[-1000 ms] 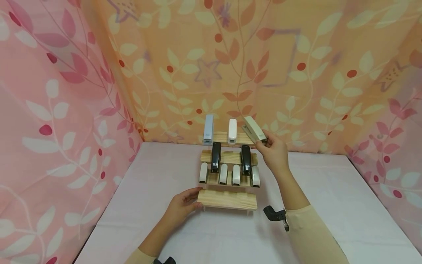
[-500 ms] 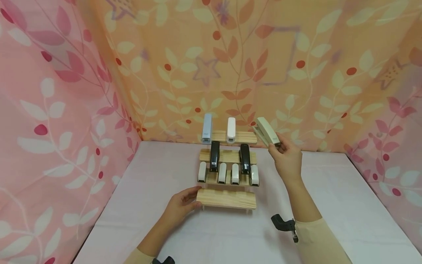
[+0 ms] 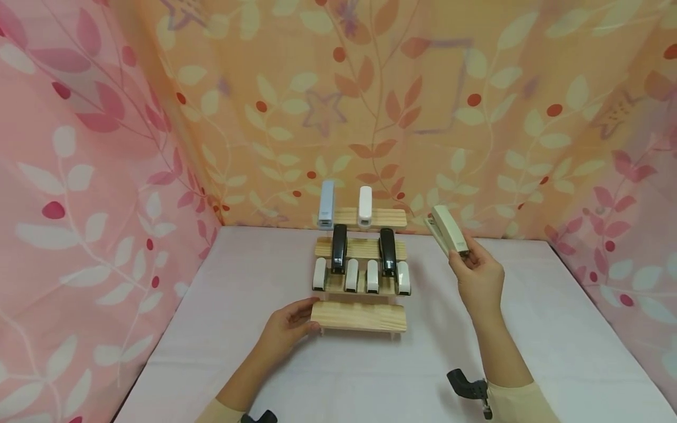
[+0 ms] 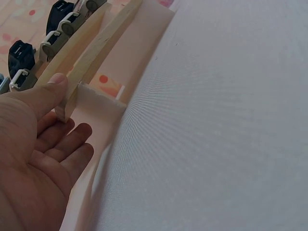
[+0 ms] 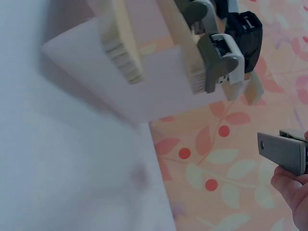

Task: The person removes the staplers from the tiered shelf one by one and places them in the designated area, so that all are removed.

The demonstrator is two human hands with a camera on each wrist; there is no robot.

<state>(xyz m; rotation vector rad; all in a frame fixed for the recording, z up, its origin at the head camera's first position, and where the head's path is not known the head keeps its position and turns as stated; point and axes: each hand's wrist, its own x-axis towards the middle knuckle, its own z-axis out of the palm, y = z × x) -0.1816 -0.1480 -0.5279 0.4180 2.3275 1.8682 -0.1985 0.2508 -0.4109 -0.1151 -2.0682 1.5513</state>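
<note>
My right hand point(image 3: 481, 279) grips a pale green stapler point(image 3: 448, 228) by its near end and holds it in the air, to the right of a stepped wooden rack point(image 3: 359, 316). In the right wrist view the stapler point(image 5: 284, 151) shows at the right edge, above my fingers. At the rack's lowest step, my left hand point(image 3: 285, 326) pinches the left end of the board, thumb on top and fingers beneath, as the left wrist view shows. On the top step stand a blue stapler point(image 3: 327, 204) and a white stapler point(image 3: 365, 205). Its right end is bare.
Two black staplers point(image 3: 339, 248) stand on the step below the top one. Several small white staplers point(image 3: 319, 274) line the step under them. A pale cloth covers the table point(image 3: 227, 282), with a floral curtain point(image 3: 254, 147) behind and at both sides.
My right hand has carried the pale green stapler off the top step's right end, moving right and a little nearer. My left hand keeps its hold on the bottom board.
</note>
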